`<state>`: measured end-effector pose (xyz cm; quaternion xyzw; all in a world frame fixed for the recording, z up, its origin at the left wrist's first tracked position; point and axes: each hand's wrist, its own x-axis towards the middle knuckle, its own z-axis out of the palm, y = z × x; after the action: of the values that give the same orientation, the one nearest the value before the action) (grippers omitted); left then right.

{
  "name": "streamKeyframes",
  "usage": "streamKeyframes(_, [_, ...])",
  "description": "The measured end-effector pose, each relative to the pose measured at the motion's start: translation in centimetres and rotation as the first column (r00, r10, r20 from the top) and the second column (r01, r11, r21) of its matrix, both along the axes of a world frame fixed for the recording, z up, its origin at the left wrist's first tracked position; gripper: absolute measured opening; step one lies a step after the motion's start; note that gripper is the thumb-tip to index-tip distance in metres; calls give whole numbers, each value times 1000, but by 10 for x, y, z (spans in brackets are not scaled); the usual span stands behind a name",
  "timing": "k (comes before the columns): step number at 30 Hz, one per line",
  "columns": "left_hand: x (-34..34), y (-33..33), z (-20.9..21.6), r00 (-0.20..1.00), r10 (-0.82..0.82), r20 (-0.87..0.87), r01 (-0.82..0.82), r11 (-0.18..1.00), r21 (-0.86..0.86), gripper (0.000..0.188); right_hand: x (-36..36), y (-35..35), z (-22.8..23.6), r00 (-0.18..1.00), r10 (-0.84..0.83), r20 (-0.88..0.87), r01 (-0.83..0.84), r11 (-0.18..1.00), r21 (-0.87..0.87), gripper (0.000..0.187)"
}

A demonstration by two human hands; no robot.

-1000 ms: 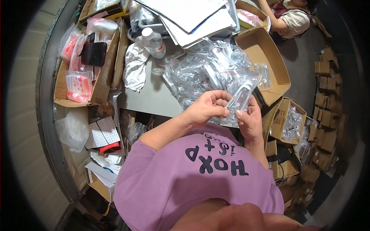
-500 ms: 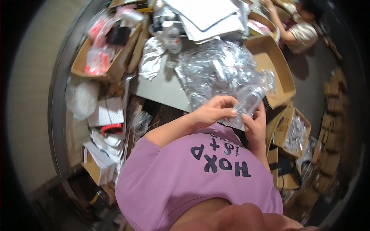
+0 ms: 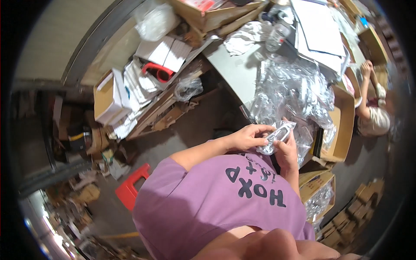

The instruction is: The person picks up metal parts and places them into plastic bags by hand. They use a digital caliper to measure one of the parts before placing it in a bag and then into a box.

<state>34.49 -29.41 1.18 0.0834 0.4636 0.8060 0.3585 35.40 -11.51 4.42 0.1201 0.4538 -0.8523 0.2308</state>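
Left hand: the left hand (image 3: 252, 138) pinches the left side of a small clear bag (image 3: 279, 131) between thumb and fingers; its forearm comes in from the lower left, over a purple shirt (image 3: 208, 195)
Right hand: the right hand (image 3: 287, 152) pinches the same bag from the other side, thumb on the near face, fingers partly hidden behind it
Clear bag: between the 2 hands, tilted; a pale, long, rounded outline shows inside, too glossy to tell what it is
Pile: a heap of clear bags (image 3: 299, 82) lies just beyond both hands, on a grey table (image 3: 232, 73)
Beyond the left hand: a white cloth (image 3: 248, 37); a clear bottle (image 3: 277, 37) beside it
Beyond the right hand: white sheets (image 3: 318, 32), stacked past the heap
Right of the right hand: an open cardboard box (image 3: 343, 125); farther off, a co-worker (image 3: 373, 121) with bent arms
Left of the left hand: a red stool (image 3: 133, 187) on the floor, well apart; a red ring-shaped thing (image 3: 161, 73), farther out
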Motion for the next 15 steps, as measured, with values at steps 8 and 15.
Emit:
streamKeyframes(8, [58,-133,-180,496,854,158,-604,470,-644,37,13,0,-32,999,-7,49,3,996,90,52])
streamKeyframes(15, [110,-289,-228,671,648,-360,-19,-469,-883,76,18,-24,-19,999,28,37,-33,986,162,50])
